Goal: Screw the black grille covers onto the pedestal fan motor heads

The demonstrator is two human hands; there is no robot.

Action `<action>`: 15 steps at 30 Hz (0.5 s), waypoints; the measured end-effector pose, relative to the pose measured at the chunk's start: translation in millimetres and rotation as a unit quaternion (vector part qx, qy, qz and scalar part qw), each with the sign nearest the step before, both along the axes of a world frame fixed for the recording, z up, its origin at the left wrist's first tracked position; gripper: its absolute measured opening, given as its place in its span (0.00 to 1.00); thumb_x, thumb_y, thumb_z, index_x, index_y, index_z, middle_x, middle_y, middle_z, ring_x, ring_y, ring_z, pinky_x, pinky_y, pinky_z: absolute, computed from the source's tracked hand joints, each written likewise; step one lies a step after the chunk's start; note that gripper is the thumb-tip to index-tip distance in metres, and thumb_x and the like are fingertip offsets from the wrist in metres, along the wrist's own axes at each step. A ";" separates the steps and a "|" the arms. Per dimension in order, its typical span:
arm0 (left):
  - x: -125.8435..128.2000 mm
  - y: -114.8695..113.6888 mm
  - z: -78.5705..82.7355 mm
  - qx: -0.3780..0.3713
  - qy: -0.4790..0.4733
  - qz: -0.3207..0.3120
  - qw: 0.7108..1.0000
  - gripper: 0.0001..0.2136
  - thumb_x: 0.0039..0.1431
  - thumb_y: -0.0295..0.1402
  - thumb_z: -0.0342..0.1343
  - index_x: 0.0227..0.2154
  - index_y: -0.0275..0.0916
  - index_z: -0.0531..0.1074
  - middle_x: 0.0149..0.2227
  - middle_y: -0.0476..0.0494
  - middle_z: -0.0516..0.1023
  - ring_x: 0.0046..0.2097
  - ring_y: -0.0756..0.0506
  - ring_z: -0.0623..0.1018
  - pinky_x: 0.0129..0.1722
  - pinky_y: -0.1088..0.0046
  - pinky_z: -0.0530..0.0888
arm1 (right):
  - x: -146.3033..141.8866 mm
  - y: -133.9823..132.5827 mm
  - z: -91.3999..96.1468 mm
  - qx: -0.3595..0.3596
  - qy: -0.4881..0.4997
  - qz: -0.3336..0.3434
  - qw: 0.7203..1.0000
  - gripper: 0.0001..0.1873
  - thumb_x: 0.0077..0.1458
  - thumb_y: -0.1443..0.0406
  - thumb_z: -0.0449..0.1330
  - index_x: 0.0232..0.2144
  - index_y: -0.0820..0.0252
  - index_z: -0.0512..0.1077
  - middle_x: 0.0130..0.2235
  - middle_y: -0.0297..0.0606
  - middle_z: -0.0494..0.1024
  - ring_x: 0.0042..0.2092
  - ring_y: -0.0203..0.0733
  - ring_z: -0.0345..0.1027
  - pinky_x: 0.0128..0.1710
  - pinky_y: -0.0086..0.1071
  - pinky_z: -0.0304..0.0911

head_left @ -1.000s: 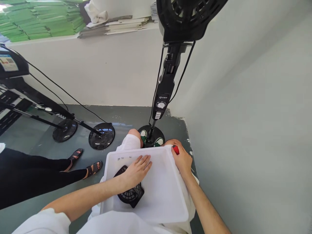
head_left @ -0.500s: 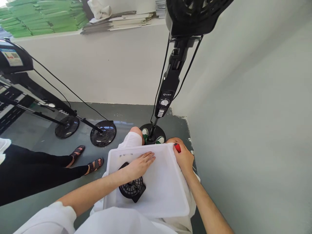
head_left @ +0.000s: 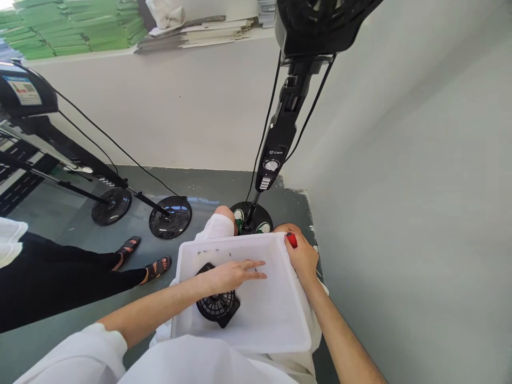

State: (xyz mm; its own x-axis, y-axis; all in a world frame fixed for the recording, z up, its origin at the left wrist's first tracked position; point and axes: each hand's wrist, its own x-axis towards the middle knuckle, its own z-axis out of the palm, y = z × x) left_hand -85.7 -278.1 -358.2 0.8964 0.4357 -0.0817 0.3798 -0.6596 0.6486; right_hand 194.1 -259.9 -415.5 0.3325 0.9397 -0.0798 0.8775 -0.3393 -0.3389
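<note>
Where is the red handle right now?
In the head view, the red handle is right of centre, held in the right hand, beside the far right corner of the white tray.

See bright-green flat stacks (head_left: 76, 29) at ten o'clock, an off-white sheet pile (head_left: 216, 34) at eleven, two glossy black round stand bases (head_left: 173, 226) towards nine, a person (head_left: 56, 288) in black trousers (head_left: 80, 258) at eight.
</note>
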 end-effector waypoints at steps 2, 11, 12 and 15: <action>-1.4 3.6 2.1 0.040 -0.012 0.048 0.998 0.31 0.62 0.13 0.42 0.62 0.44 0.69 0.71 0.42 0.64 0.66 0.43 0.72 0.62 0.61 0.76 | -0.2 -0.3 0.1 0.001 -0.001 -0.002 1.000 0.23 0.67 0.54 0.50 0.56 0.50 0.75 0.50 0.40 0.81 0.42 0.47 0.74 0.39 0.35 0.63; -3.1 8.6 7.9 0.147 0.091 0.168 0.970 0.17 0.72 0.30 0.48 0.60 0.38 0.68 0.53 0.36 0.79 0.53 0.39 0.80 0.50 0.61 0.80 | -1.1 0.5 1.7 -0.005 0.002 -0.005 1.000 0.22 0.67 0.54 0.51 0.57 0.49 0.75 0.55 0.37 0.80 0.43 0.47 0.74 0.40 0.36 0.63; -0.8 6.9 4.1 0.148 0.110 0.147 0.972 0.18 0.71 0.29 0.50 0.61 0.37 0.66 0.55 0.34 0.77 0.55 0.37 0.79 0.51 0.60 0.80 | -1.5 0.4 1.8 -0.006 0.002 -0.005 1.000 0.22 0.67 0.54 0.51 0.56 0.49 0.75 0.56 0.37 0.79 0.43 0.47 0.74 0.40 0.36 0.63; 7.8 7.7 -5.1 0.147 0.124 0.091 0.977 0.23 0.67 0.24 0.52 0.64 0.36 0.64 0.58 0.32 0.75 0.57 0.35 0.77 0.54 0.59 0.78 | -3.3 0.1 2.1 -0.006 0.000 -0.005 1.000 0.22 0.67 0.55 0.51 0.57 0.49 0.75 0.56 0.37 0.79 0.43 0.47 0.74 0.40 0.36 0.64</action>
State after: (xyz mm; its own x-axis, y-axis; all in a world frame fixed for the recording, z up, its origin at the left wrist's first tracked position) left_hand -77.9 -270.4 -363.3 0.7705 0.6234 -0.1331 0.6293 -0.7106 0.3146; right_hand 190.7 -259.8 -413.4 0.3411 0.9357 -0.0904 0.8747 -0.3511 -0.3341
